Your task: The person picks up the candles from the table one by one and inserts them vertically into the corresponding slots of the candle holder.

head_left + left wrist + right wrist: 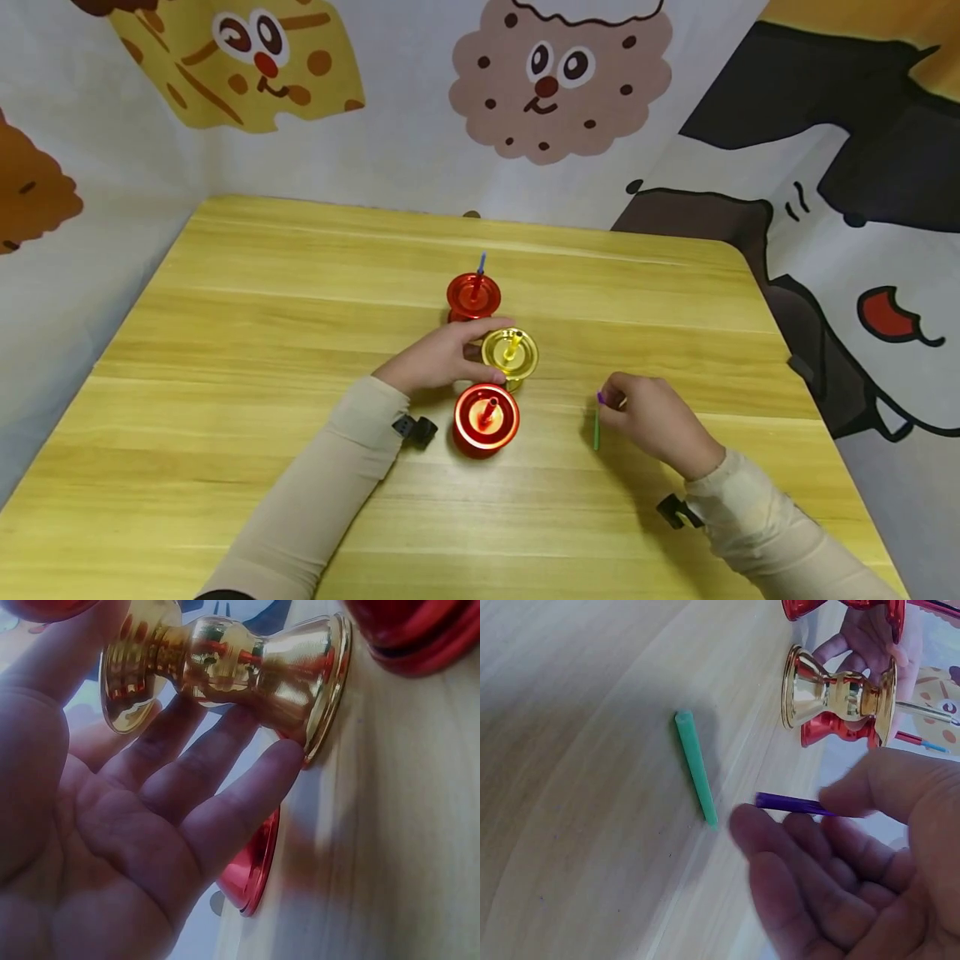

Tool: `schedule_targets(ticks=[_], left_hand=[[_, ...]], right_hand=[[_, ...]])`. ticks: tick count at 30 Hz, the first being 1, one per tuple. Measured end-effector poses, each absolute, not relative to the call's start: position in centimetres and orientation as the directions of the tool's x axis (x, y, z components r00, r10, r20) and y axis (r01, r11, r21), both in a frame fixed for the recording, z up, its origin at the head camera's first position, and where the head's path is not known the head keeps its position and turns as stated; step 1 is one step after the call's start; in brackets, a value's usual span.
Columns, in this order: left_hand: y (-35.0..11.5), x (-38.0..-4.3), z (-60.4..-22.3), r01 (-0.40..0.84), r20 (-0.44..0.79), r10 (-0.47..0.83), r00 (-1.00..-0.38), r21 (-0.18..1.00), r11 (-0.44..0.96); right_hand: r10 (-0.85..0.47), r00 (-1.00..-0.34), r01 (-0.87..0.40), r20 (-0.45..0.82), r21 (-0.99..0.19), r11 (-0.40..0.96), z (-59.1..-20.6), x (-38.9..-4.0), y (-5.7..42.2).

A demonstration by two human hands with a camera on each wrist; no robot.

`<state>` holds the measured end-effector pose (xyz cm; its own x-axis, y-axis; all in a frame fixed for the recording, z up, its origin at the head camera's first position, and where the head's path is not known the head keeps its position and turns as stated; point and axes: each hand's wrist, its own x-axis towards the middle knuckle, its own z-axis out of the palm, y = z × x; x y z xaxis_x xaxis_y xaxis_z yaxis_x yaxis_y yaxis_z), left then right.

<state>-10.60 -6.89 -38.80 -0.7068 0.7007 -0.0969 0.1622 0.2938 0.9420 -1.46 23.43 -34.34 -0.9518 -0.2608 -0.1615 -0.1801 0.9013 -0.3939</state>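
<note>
My left hand (442, 357) holds a gold candle holder (510, 354), thumb and fingers around its side; in the left wrist view several fingers touch its waist and base. A thin purple stick (791, 803) is pinched between the thumb and finger of my right hand (654, 417), above the tabletop. Just below that hand, a thin green stick (697, 769) lies on the wood. One red candle holder (486, 419) stands in front of the gold one. Behind it, another red holder (473, 296) has a blue stick (482, 263) upright in its centre tube.
The wooden table (247, 292) has its far edge against a white cloth backdrop (405, 167) printed with cartoon food faces. Small dark devices sit at both wrists, one by the left sleeve (367, 425).
</note>
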Motion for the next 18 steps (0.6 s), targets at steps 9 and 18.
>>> schedule_targets(ticks=[9,18], left_hand=[[-7.0,-10.6,-38.7,0.164,-0.088,0.708,-0.701,0.946,0.28],[-7.0,-10.6,-38.7,0.164,-0.089,0.702,-0.707,0.944,0.286]], right_hand=[[-0.23,-0.973,-0.194,-0.022,-0.464,0.864,-34.2,-1.5,22.5],[-0.24,-0.968,-0.247,0.074,-0.465,0.85,-34.3,-1.7,21.4]])
